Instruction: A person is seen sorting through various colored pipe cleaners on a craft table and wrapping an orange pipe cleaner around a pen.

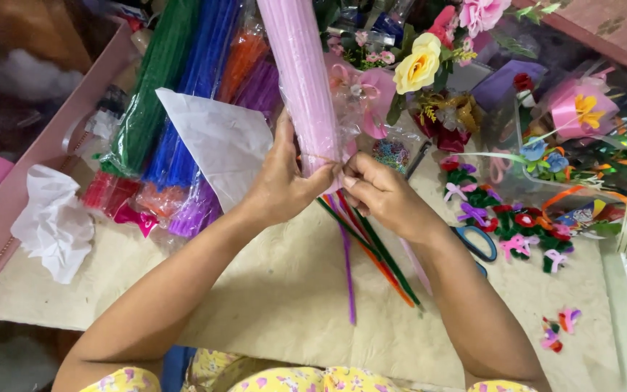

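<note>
A long bundle of pink pipe cleaners (pixel 300 72) in clear plastic wrap stands upright at the centre. My left hand (pixel 281 181) grips its lower end from the left side. My right hand (pixel 380 194) pinches at the bundle's bottom opening, fingers closed on the wrap or on stems there. Several loose pipe cleaners (pixel 368 250) in green, orange, red and purple lie on the beige mat under my hands, fanning toward me.
Wrapped bundles in green (pixel 150 87), blue (pixel 194 87), orange and purple lean at the left, with a white paper sheet (pixel 219 141). Crumpled tissue (pixel 56 221) lies far left. Blue-handled scissors (pixel 475 243), small pipe-cleaner flowers (pixel 517 225) and artificial flowers (pixel 419 65) crowd the right.
</note>
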